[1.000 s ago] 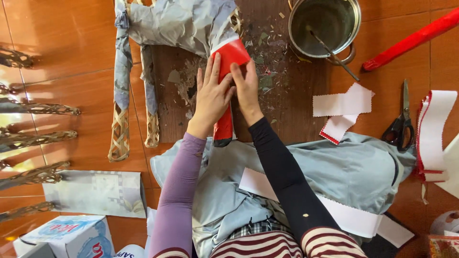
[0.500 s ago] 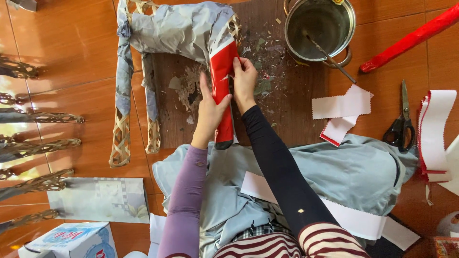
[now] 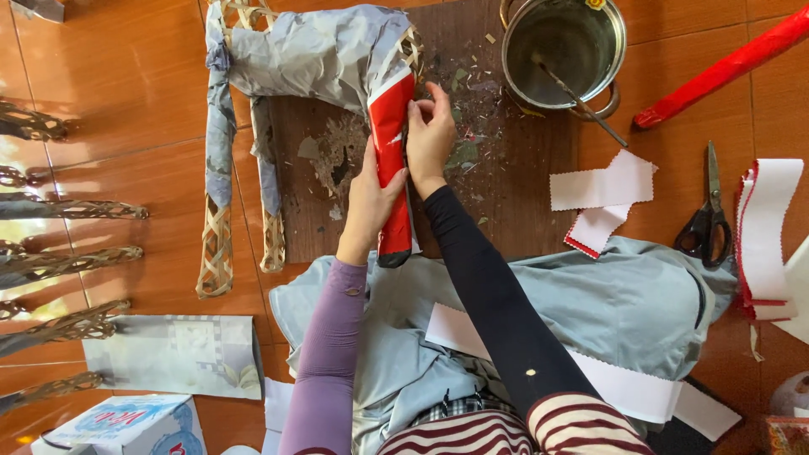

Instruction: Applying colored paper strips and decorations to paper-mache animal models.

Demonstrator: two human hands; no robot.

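Observation:
A woven-cane frame figure wrapped in grey paper lies on a dark wooden board. One of its legs is covered in red paper. My left hand presses flat on the lower part of that red leg. My right hand grips the red paper near the top of the leg, fingers curled on its edge. Both arms reach forward over a grey cloth on my lap.
A metal pot with a stirring stick stands at the back. A red paper roll, black scissors, white zigzag-edged paper strips and red-white strips lie on the right. Woven cane sticks, paper sheet and box on the left.
The red paper has been smoothed down along the leg. My right hand moved up toward the top of the leg while my left hand slid lower.

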